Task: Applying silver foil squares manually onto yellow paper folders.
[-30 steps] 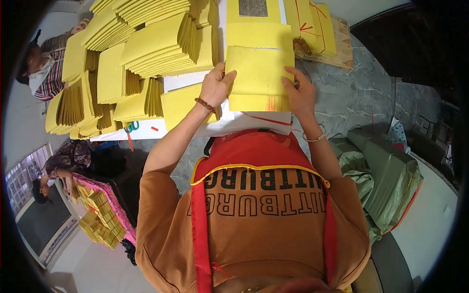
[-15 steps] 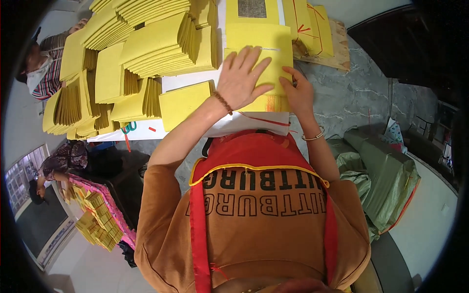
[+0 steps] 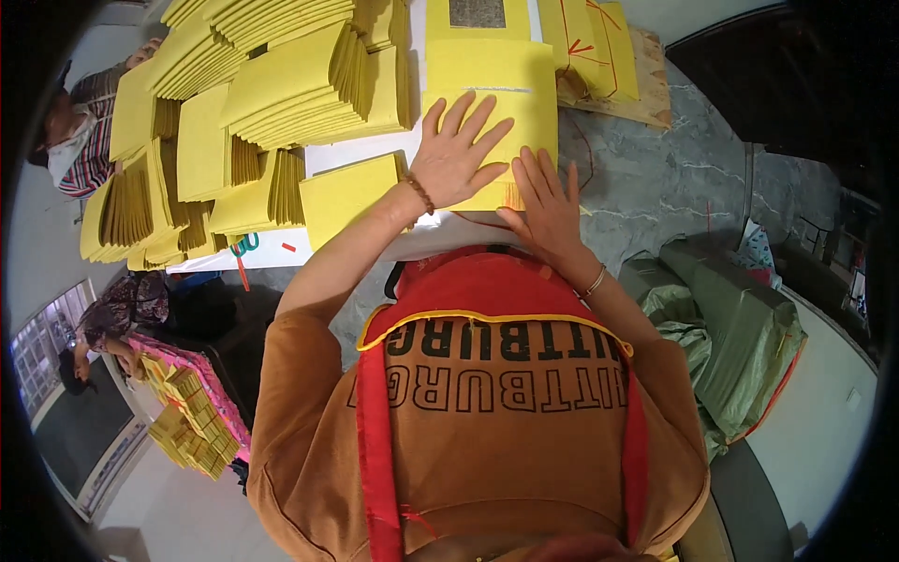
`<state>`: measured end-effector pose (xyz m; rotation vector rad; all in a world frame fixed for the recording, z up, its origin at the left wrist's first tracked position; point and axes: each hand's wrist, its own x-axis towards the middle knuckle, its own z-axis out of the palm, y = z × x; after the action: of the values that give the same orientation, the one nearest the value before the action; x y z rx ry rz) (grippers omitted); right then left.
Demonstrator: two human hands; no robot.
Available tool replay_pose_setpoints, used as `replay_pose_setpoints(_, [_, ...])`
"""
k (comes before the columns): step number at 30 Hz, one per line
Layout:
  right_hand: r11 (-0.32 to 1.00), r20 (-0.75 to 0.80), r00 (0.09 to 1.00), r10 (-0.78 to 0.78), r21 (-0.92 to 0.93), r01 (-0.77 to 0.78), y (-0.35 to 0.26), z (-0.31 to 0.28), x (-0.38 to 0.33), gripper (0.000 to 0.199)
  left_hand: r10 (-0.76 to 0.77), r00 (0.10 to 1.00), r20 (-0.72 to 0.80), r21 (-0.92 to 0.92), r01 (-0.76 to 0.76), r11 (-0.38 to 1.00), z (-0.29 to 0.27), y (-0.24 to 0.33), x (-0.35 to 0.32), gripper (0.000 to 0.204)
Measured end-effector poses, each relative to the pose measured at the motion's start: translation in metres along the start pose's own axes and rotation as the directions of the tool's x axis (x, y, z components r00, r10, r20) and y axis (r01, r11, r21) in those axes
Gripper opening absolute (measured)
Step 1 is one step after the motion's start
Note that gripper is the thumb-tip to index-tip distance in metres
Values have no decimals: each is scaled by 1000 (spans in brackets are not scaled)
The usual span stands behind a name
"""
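A stack of yellow paper sheets (image 3: 492, 70) lies on the white table (image 3: 370, 150) in front of me. My left hand (image 3: 457, 155) rests flat on the sheets with fingers spread, a bead bracelet on its wrist. My right hand (image 3: 548, 211) presses flat on the lower right corner of the same stack, fingers apart, a thin bangle on its wrist. Neither hand grips anything.
Many fanned piles of folded yellow paper (image 3: 281, 84) cover the table's left side. Bundles tied with red string (image 3: 599, 42) lie at the top right. Green sacks (image 3: 740, 328) sit at my right. One person (image 3: 80, 140) sits at the far left, another (image 3: 103, 328) works lower left.
My left hand has slid up from the stack's left edge onto its middle and spread flat. My right hand has moved down to the lower corner.
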<state>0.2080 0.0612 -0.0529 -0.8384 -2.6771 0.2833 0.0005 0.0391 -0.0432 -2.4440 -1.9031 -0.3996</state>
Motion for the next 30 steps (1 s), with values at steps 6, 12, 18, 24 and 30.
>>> replay_pose_setpoints(6, [999, 36, 999, -15, 49, 13, 4, 2, -5, 69, 136, 990, -28, -95, -138, 986, 0, 2, -6, 62])
replay_pose_setpoints(12, [997, 107, 994, -6, 78, -3, 5, -2, -2, 64, 220, 975, 45, 119, -223, 967, -4, 18, 0, 47])
replay_pose_setpoints(18, [737, 95, 976, 196, 642, -211, 13, -9, 12, 55, 153, 976, -152, 272, -108, 956, 1, 28, -5, 36])
replay_pose_setpoints(24, [255, 65, 867, 494, 943, -216, 33, -22, 26, 57, 62, 986, -156, 164, -36, 986, -17, 30, -6, 37])
replay_pose_setpoints(30, [394, 4, 829, 559, 878, -271, 29, -27, 15, 59, -26, 893, -450, -70, -6, 998, -63, 28, -64, 40])
